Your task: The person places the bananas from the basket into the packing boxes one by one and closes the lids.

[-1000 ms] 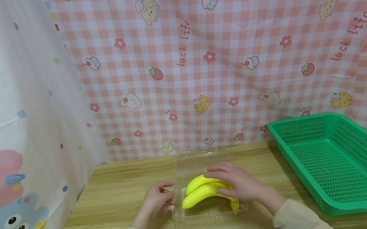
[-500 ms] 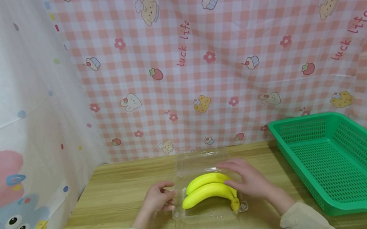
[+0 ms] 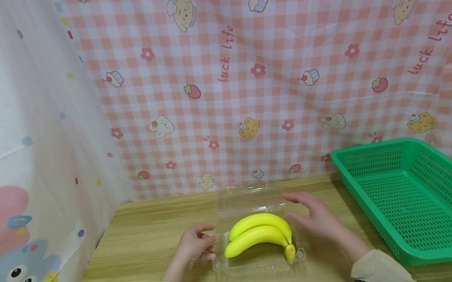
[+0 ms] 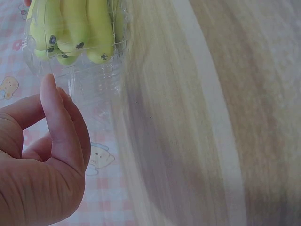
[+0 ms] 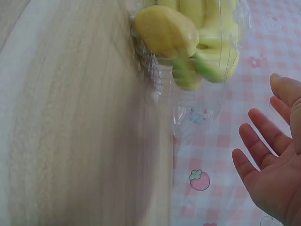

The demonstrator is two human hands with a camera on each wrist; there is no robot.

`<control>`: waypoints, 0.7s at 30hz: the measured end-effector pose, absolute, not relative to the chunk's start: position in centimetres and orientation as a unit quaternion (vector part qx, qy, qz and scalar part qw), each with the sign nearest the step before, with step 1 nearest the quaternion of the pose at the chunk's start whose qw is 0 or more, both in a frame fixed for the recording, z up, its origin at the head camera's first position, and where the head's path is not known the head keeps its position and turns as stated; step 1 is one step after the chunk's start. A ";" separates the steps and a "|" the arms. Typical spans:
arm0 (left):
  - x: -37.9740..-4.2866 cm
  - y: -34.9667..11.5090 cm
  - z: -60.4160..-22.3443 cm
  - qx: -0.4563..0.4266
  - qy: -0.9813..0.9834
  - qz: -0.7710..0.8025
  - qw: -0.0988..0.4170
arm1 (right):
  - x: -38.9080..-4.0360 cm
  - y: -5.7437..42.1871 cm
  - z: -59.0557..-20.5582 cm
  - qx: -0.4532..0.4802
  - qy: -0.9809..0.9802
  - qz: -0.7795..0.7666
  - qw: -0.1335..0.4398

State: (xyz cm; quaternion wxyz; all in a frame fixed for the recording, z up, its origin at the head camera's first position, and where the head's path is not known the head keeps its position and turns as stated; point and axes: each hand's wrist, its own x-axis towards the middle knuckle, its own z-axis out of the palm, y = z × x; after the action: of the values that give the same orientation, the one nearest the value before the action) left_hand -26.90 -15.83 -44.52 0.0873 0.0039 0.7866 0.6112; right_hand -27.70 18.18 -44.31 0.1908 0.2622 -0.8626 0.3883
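Note:
A bunch of two yellow bananas [image 3: 259, 238] lies in an open clear plastic clamshell box [image 3: 261, 267], its lid standing up at the back. My left hand [image 3: 193, 244] stays at the box's left edge with loosely bent fingers; the left wrist view puts a fingertip [image 4: 49, 84] at the box's rim, and I cannot tell whether it presses. On the right, my right hand [image 3: 319, 217] hovers beside the box, fingers apart and holding nothing. In the right wrist view the bunch's stem end [image 5: 164, 30] shows through the clear wall.
A green plastic basket [image 3: 407, 197] with perforated walls stands on the right of the wooden table [image 3: 146, 219]. A pink checked cloth [image 3: 282, 46] hangs behind the table, and a white printed cloth [image 3: 49, 151] hangs at the left.
My right hand has let go of the bananas and moved right, off the box, so the whole bunch shows. The left hand and bananas stay in place.

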 end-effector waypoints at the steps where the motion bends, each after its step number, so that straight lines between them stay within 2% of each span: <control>1: -26.9 -15.8 -44.5 0.003 0.787 0.611 0.087 | -27.8 18.3 -44.4 0.260 -0.861 0.391 0.195; 7: -26.9 -15.8 -44.6 0.005 0.786 0.612 0.087 | -28.2 18.9 -44.8 0.240 -0.849 0.428 0.196; 15: -27.1 -16.0 -44.9 0.013 0.784 0.614 0.089 | -28.5 19.4 -44.8 0.201 -0.844 0.472 0.156; 21: -27.9 -16.2 -45.2 -0.017 0.777 0.626 0.067 | -28.8 19.6 -44.7 0.167 -0.838 0.503 0.129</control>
State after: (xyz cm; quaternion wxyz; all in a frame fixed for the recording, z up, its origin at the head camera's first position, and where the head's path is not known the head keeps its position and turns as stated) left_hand -27.93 -16.23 -45.16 0.0674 -0.0171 0.7765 0.6262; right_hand -28.78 19.63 -44.74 0.1294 0.1673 -0.8381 0.5029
